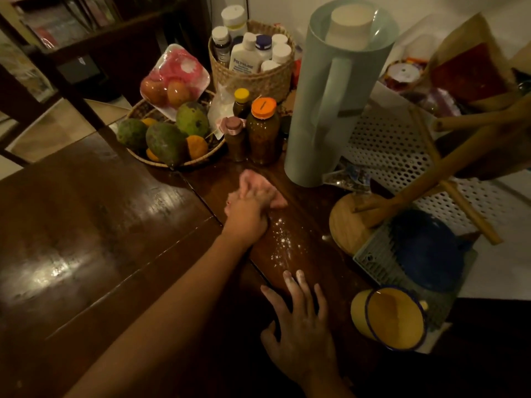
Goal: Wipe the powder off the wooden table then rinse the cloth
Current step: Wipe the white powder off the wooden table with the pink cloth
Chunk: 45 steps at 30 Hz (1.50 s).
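A dark wooden table point(94, 225) fills the lower left. White powder point(283, 241) is scattered on it in a streak between my two hands. My left hand point(248, 215) reaches far across and presses down on a pink cloth point(253, 183), which lies on the table just beyond the powder. My right hand point(298, 328) rests flat on the wood nearer to me, fingers spread, with powder on the fingertips. It holds nothing.
Behind the cloth stand jars point(263, 130), a tall pale green jug point(333, 90), a fruit basket point(172, 136) and a woven basket of bottles point(253, 56). On the right are a round wooden board point(344, 222), a blue bowl point(428, 251) and a yellow mug point(390, 317).
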Motion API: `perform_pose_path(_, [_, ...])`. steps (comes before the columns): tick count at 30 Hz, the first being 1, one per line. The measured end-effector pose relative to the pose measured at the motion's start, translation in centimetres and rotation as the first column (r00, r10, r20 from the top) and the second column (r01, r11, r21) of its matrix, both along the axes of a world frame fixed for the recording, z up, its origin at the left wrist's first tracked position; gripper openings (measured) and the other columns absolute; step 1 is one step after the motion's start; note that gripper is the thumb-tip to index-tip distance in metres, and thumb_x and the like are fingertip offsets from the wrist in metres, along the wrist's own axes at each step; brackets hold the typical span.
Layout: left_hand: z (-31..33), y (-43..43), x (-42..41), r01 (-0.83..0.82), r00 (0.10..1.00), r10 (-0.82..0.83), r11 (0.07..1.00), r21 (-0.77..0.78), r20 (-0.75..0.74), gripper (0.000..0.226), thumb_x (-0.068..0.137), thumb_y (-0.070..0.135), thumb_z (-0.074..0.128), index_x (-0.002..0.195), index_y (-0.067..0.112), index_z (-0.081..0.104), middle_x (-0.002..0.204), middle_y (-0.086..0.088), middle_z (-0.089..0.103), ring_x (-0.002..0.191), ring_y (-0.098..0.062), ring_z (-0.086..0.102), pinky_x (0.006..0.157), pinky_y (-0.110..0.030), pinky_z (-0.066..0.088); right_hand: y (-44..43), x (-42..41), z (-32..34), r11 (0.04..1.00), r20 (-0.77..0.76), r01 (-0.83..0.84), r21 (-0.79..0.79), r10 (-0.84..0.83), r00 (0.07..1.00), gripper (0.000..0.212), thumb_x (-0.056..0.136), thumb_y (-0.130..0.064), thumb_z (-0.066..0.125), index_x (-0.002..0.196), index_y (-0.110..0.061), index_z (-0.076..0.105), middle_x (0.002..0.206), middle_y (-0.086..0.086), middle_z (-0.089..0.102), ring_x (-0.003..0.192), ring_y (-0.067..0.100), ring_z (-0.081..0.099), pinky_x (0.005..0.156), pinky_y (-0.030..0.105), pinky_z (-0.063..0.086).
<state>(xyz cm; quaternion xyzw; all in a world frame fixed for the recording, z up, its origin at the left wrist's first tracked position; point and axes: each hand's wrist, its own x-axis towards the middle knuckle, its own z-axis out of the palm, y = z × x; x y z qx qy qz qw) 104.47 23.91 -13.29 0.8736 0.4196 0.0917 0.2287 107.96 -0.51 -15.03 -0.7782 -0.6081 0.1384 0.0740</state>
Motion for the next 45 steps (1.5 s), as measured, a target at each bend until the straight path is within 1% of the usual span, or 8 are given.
perform_pose_path(4, [-0.3,0.2,-4.2,0.323,0.939,-0.308,0.942,-0.089,0.151,0.06,0.08,-0.008,0.058,0.122,0.034,0.067,0.144,0.025,0.035,0.145,0.005,0.009,0.125,-0.045,0.003,0.2,-0.2,0.3,0.999,-0.076,0.03,-0.022,-0.031,0.997,0.076,0.063,-0.046,0.055,0.139,-0.038,0.053,0.153,0.009,0.047,0.145,0.032,0.039,0.112,0.057,0.025])
perform_pose_path(10, [0.7,1.7,1.2,-0.229,0.973,0.227,0.971,-0.074,-0.04,0.06,0.092,0.006,0.052,0.142,0.038,0.047,0.162,-0.001,0.026,0.15,-0.035,0.012,0.119,-0.061,0.017,0.1,0.3,0.0,1.0,-0.064,-0.003,0.009,0.004,0.998,0.074,0.069,-0.048,0.057,0.142,-0.038,0.051,0.157,0.009,0.043,0.147,0.031,0.034,0.113,0.057,0.023])
perform_pose_path(22, [-0.4,-4.2,1.6,0.625,0.779,-0.625,0.78,-0.001,0.048,0.057,0.089,0.0,0.052,0.138,0.03,0.056,0.156,0.007,0.038,0.152,-0.017,-0.007,0.121,-0.043,-0.011,0.1,0.5,0.1,1.0,-0.055,0.002,-0.003,-0.002,0.999,0.072,0.069,-0.053,0.05,0.139,-0.036,0.053,0.152,0.01,0.049,0.146,0.03,0.032,0.11,0.056,0.026])
perform_pose_path(30, [-1.0,-5.9,6.2,0.453,0.891,-0.452,0.891,0.034,-0.036,0.063,0.086,0.007,0.065,0.145,0.021,0.047,0.159,-0.003,0.033,0.151,-0.027,0.014,0.121,-0.053,0.003,0.0,0.4,-0.2,0.996,-0.107,0.044,0.078,-0.035,0.994,0.061,0.071,-0.043,0.054,0.131,-0.033,0.049,0.145,0.008,0.053,0.145,0.031,0.036,0.112,0.056,0.025])
perform_pose_path(33, [-1.9,-6.2,5.4,0.516,0.843,-0.531,0.843,0.153,0.083,0.056,0.069,0.005,0.084,0.122,0.014,0.068,0.136,-0.012,0.059,0.138,-0.028,0.04,0.118,-0.039,0.008,-0.2,0.5,-0.4,0.997,-0.104,0.025,0.071,-0.018,0.994,0.063,0.073,-0.045,0.055,0.135,-0.034,0.051,0.143,0.007,0.053,0.146,0.03,0.035,0.112,0.055,0.024])
perform_pose_path(37, [-3.3,-3.8,0.2,0.626,0.775,-0.622,0.78,-0.005,-0.115,0.063,0.086,0.014,0.06,0.14,0.045,0.046,0.158,0.011,0.033,0.152,-0.013,0.005,0.123,-0.047,0.005,0.1,0.4,-0.1,1.0,-0.048,0.018,0.011,-0.017,0.999,0.069,0.07,-0.047,0.054,0.139,-0.038,0.055,0.148,0.006,0.05,0.146,0.029,0.034,0.113,0.053,0.023])
perform_pose_path(40, [-3.7,-2.5,1.4,0.394,0.888,-0.405,0.914,-0.091,-0.219,0.062,0.09,0.019,0.055,0.145,0.041,0.04,0.162,0.004,0.025,0.153,-0.024,0.005,0.122,-0.057,0.012,0.1,0.4,0.0,0.999,-0.054,0.022,0.032,-0.02,0.998,0.067,0.073,-0.047,0.054,0.139,-0.038,0.053,0.152,0.007,0.046,0.147,0.029,0.032,0.113,0.054,0.023])
perform_pose_path(45, [-1.7,-6.5,5.4,0.476,0.874,-0.477,0.879,0.04,0.091,0.051,0.086,0.004,0.058,0.134,0.02,0.059,0.153,-0.007,0.042,0.151,-0.026,0.013,0.121,-0.051,-0.011,-0.2,0.4,-0.4,0.992,-0.078,0.043,0.116,-0.034,0.996,0.057,0.075,-0.045,0.055,0.131,-0.034,0.049,0.143,0.009,0.054,0.145,0.029,0.034,0.112,0.054,0.024])
